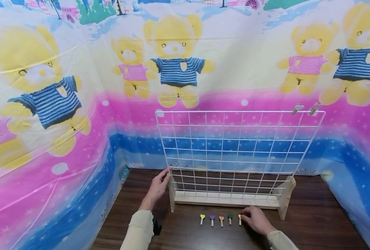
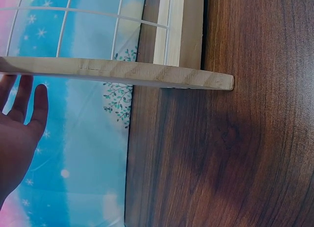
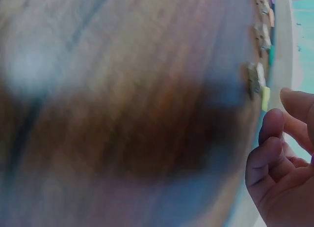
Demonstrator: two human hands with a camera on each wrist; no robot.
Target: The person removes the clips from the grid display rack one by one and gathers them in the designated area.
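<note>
A white wire grid [image 1: 222, 151] stands upright in a wooden stand [image 1: 225, 200] on the table. My left hand [image 1: 158, 187] touches the stand's left upright [image 2: 147, 73]; in the left wrist view its fingers [image 2: 40, 101] look straight and reach the wood. In front of the stand lies a row of small heart clothespins: yellow [image 1: 202, 218], purple [image 1: 212, 220], orange [image 1: 221, 221], green [image 1: 230, 218] and another yellow clothespin [image 1: 240, 219] at the right end. My right hand [image 1: 256, 219] is beside that last one, thumb and forefinger apart in the right wrist view.
Two pale heart clothespins [image 1: 297, 109] are clipped to the grid's top wire near the right corner. The dark wooden table [image 1: 185, 236] is backed by a bear-print cloth [image 1: 244, 80] on the walls. A black band [image 1: 156, 226] sits at the left wrist.
</note>
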